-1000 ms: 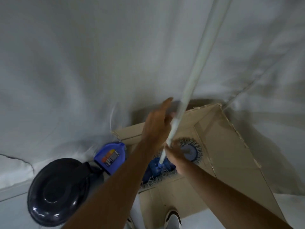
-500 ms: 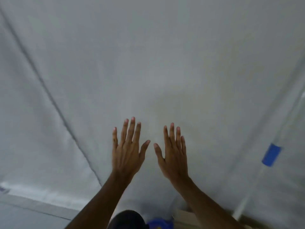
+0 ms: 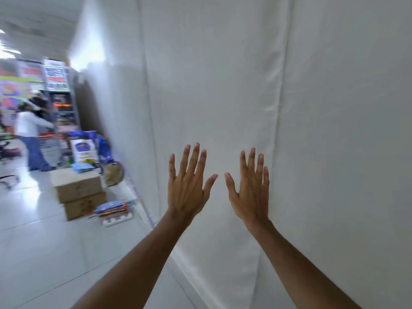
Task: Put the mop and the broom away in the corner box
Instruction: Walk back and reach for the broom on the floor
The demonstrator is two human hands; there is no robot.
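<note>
In front of the white wall (image 3: 223,85), the left hand (image 3: 187,186) and right hand (image 3: 250,188) hung splayed and empty; mop, broom and box were out of view, so the next step was likely fetching the broom.

Left hand (image 3: 187,188) and right hand (image 3: 250,188) raised side by side, fingers spread, empty, forearms outstretched
</note>
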